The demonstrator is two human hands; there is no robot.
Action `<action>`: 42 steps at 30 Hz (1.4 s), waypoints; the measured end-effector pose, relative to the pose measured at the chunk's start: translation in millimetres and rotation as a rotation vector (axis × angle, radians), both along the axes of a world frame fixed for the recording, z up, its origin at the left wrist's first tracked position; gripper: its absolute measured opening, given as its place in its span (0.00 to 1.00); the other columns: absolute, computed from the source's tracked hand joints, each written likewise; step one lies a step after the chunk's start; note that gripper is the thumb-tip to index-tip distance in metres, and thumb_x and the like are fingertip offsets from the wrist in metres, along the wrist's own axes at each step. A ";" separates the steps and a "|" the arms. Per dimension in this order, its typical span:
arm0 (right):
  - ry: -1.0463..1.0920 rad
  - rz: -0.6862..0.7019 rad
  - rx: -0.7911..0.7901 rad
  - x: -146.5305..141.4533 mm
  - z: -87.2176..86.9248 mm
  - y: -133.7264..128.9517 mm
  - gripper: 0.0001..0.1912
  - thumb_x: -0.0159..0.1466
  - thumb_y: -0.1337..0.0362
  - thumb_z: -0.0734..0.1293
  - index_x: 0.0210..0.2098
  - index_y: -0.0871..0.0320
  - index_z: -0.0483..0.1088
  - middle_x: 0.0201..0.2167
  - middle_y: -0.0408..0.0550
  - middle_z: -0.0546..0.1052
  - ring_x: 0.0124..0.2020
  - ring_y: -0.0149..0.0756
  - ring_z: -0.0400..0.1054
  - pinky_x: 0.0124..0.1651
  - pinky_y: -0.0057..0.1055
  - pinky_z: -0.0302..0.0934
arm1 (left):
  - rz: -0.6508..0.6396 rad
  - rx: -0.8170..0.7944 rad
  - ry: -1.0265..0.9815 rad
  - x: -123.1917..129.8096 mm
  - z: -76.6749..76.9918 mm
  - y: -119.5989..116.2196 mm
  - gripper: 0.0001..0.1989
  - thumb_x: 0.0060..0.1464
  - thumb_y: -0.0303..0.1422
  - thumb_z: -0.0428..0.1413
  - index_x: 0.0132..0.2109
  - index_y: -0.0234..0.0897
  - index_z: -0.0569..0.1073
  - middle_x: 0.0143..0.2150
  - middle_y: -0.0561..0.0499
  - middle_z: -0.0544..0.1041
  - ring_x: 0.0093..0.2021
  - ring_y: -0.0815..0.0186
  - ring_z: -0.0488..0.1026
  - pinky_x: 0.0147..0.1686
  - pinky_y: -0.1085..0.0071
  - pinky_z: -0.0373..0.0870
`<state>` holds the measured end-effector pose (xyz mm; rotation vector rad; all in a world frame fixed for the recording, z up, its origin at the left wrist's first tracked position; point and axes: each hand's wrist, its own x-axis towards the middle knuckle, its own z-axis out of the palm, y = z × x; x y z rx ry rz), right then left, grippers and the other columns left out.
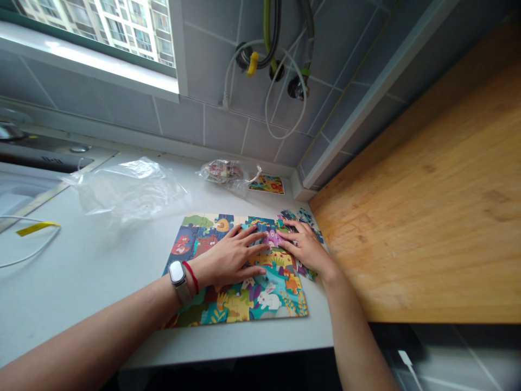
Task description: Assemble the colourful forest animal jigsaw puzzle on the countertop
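Observation:
A colourful animal jigsaw puzzle (pixel 268 297), mostly joined, lies flat on the white countertop. My left hand (pixel 234 255) rests palm down across its middle, fingers stretched and spread. A watch and a red cord are on that wrist. Over the puzzle's upper right edge lies my right hand (pixel 303 244), fingers extended and apart, their tips on the picture near a purple patch (pixel 272 239). Whether a piece is under those fingertips I cannot tell. Several loose puzzle pieces (pixel 306 216) lie beyond and beneath the right hand.
A crumpled clear plastic bag (pixel 130 190) lies on the countertop (pixel 81 282) at left. Behind the puzzle are a smaller bag with pieces (pixel 223 171) and a picture card (pixel 267 184). A wooden panel (pixel 427 190) borders the right side. Hoses and cables (pixel 277 54) hang on the tiled wall.

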<state>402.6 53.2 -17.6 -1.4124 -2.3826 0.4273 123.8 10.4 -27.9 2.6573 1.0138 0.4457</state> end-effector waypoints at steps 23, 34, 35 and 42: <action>0.051 -0.119 -0.064 6.2 6.4 -1.8 0.17 0.54 0.59 0.82 0.42 0.51 0.81 0.54 0.51 0.75 0.61 0.51 0.68 0.65 0.49 0.61 | -0.008 0.003 -0.001 -0.7 -3.2 1.1 0.32 0.69 0.58 0.46 0.71 0.50 0.66 0.75 0.45 0.64 0.76 0.43 0.55 0.72 0.39 0.47; 0.263 -0.047 -0.072 4.8 13.2 -0.1 0.10 0.64 0.65 0.70 0.44 0.54 0.81 0.43 0.50 0.80 0.41 0.40 0.76 0.45 0.37 0.73 | -0.005 0.007 -0.006 -0.6 -2.7 0.7 0.32 0.69 0.58 0.46 0.70 0.48 0.68 0.74 0.45 0.65 0.75 0.43 0.56 0.72 0.40 0.48; 0.317 -0.055 -0.081 4.0 14.5 -0.8 0.11 0.65 0.65 0.68 0.44 0.54 0.81 0.43 0.50 0.80 0.40 0.39 0.76 0.43 0.36 0.73 | -0.005 0.012 -0.011 -0.7 -2.8 0.6 0.31 0.70 0.58 0.46 0.70 0.49 0.68 0.74 0.45 0.65 0.75 0.44 0.56 0.73 0.40 0.48; 0.521 -0.059 -0.154 2.4 24.7 -4.1 0.12 0.66 0.60 0.67 0.41 0.53 0.83 0.42 0.50 0.79 0.39 0.40 0.76 0.38 0.34 0.75 | -0.005 0.019 -0.014 -1.3 -2.1 0.8 0.31 0.70 0.57 0.46 0.71 0.50 0.68 0.74 0.46 0.65 0.75 0.44 0.56 0.72 0.43 0.49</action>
